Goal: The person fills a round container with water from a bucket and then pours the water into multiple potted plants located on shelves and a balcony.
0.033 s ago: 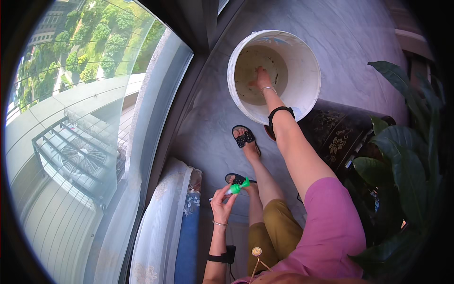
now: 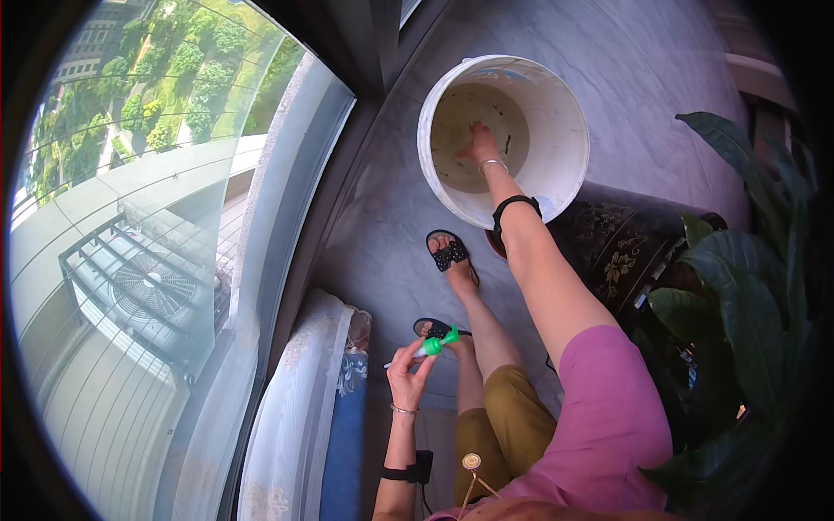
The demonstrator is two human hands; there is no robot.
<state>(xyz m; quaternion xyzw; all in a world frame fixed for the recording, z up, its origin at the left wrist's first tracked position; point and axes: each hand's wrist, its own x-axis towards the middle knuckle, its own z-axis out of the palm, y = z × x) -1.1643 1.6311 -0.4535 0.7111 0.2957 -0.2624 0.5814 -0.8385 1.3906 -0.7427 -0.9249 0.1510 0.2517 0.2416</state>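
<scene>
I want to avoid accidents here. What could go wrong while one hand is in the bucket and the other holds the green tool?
1. The right hand reaches deep into the white bucket, which holds murky water; leaning on its wall might tip it and wet the floor.
2. The left hand holds the green tool only by the fingertips, above a sandalled foot; it could drop.

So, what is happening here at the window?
A person stands by the window and reaches the right hand down into a white bucket on the floor, touching its murky bottom. The left hand holds a small green tool with a thin white tip, raised near the knees. A dark planter and leafy plant stand to the right.
</scene>
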